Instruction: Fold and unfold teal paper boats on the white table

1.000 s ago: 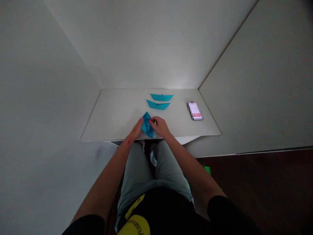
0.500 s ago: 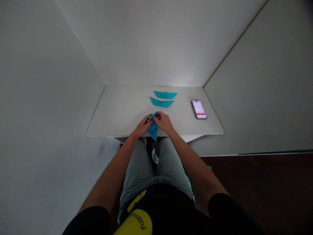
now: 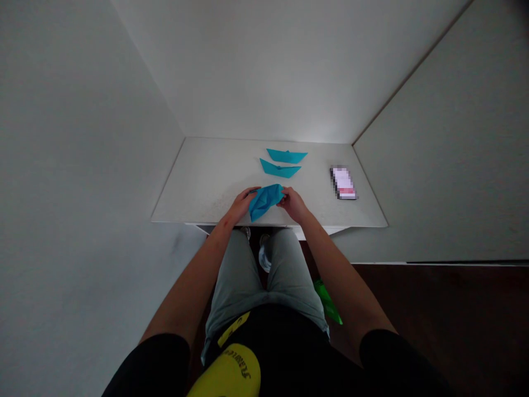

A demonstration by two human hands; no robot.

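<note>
The half-folded blue paper (image 3: 265, 200) is pinched at nine o'clock by the left hand (image 3: 241, 204) and at three by the right hand (image 3: 294, 202), best pulled apart evenly above the table (image 3: 198, 182).

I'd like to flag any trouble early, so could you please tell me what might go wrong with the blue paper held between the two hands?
1. The left hand and right hand pull the blue paper from opposite ends; it might tear at a crease.
2. The paper sits near the front edge of the table, so if one grip slips it could drop to the floor.
3. The two paper boats lie just beyond; a hand could knock them.
</note>
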